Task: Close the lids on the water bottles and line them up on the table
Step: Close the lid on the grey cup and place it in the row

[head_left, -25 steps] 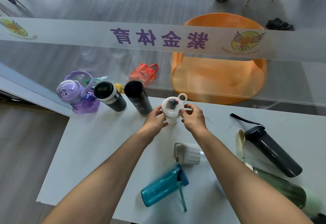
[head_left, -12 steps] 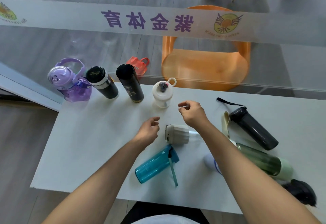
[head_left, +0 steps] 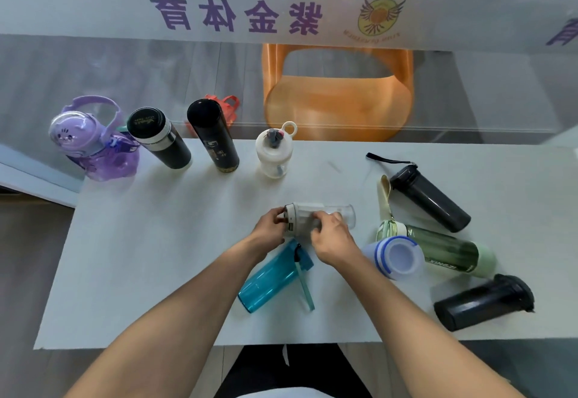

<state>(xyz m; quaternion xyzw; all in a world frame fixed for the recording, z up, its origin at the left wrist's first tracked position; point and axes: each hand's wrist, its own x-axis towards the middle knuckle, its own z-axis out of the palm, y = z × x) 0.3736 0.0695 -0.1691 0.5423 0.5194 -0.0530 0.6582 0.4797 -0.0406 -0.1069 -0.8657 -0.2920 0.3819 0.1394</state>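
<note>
A clear bottle with a white lid (head_left: 325, 213) lies on its side mid-table. My left hand (head_left: 271, 226) grips its lid end and my right hand (head_left: 332, 240) wraps its body. Several bottles stand in a row at the back edge: a purple bottle (head_left: 93, 144), a black-and-silver flask (head_left: 159, 139), a black flask (head_left: 214, 141) and a small white bottle (head_left: 272, 153). Lying on their sides are a teal bottle (head_left: 272, 277), a dark grey bottle (head_left: 430, 199), a green bottle (head_left: 444, 249), a pale blue bottle (head_left: 397, 256) and a black bottle (head_left: 481, 302).
The white table (head_left: 150, 256) ends at a glass wall with a lettered band. Behind the glass stand an orange chair (head_left: 337, 94) and a red bag (head_left: 226, 108). Wooden floor lies to the left.
Both hands left the small white bottle standing in the back row, drew back toward me and took hold of the clear white-lidded bottle lying mid-table.
</note>
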